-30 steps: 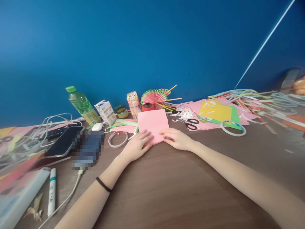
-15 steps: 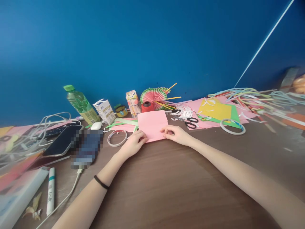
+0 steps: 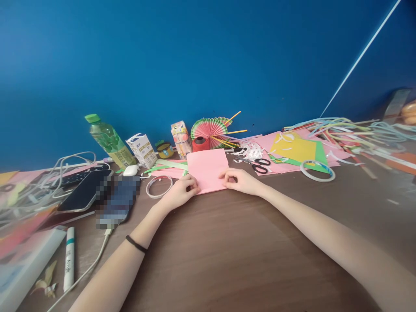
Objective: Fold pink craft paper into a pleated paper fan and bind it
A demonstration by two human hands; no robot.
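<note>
As left hand (image 3: 180,193) pinches paper (image 3: 208,167), tape (image 3: 157,197) lies beside.

I sit at a craft desk (image 3: 227,251) set against a blue wall (image 3: 195,65). Behind the pink sheet (image 3: 208,171) stand a pleated paper fan (image 3: 209,129) and a red thread spool (image 3: 200,144). To its right lie scissors (image 3: 261,165), coloured paper (image 3: 294,151), a tape ring (image 3: 310,176) and paper strips (image 3: 338,128). To its left are a drink bottle (image 3: 107,142), a phone (image 3: 84,195) and charging cables (image 3: 69,162).
</note>
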